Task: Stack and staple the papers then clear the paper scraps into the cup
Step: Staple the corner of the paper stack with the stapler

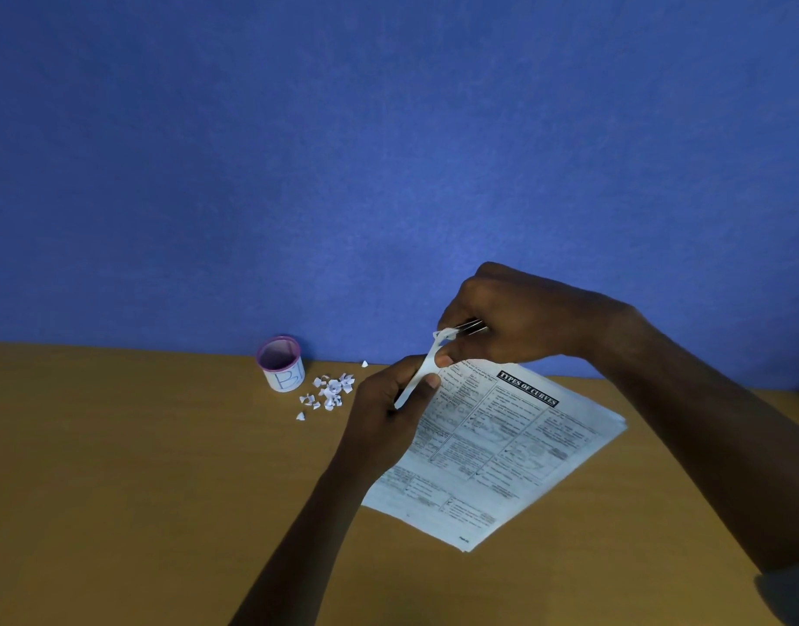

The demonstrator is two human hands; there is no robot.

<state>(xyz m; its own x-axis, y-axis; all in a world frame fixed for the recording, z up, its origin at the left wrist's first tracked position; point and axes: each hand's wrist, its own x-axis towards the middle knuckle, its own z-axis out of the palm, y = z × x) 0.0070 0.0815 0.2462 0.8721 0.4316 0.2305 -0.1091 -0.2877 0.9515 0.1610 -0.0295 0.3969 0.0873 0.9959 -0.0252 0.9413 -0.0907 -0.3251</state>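
Forearms: both come in from the near edge over the brown wooden tabletop (117, 490), the left from below, the right from the lower right with a bit of grey sleeve.
Papers: the stack of white printed sheets headed "TYPES OF CURVES" (501, 445) lies flat right of centre, except for its far left corner, which is raised off the tabletop.
Left hand: the left hand (388, 399) pinches the raised edge just below that corner, its fingers (431, 380) curled round the paper.
Right hand: the right hand (515, 318) is closed round what looks like a small metal stapler (472, 326), mostly hidden in the fist, with the paper corner at its mouth.
Step in hand: stapling, I'd say, as the sheets look squared already. Whether a staple has gone in I cannot tell.
Next move: likely a firm squeeze while the left hand keeps the edges aligned.
Stack's axis: long axis runs diagonally from near-left to far-right, with the heading end away from the person.
Stapler's axis: roughly left-right, with the mouth facing left.
Scraps: small torn white paper scraps (329, 390) lie loose just right of the white cup with a purple rim and a "B" on it (282, 365) — none cleared yet, by the look of it.
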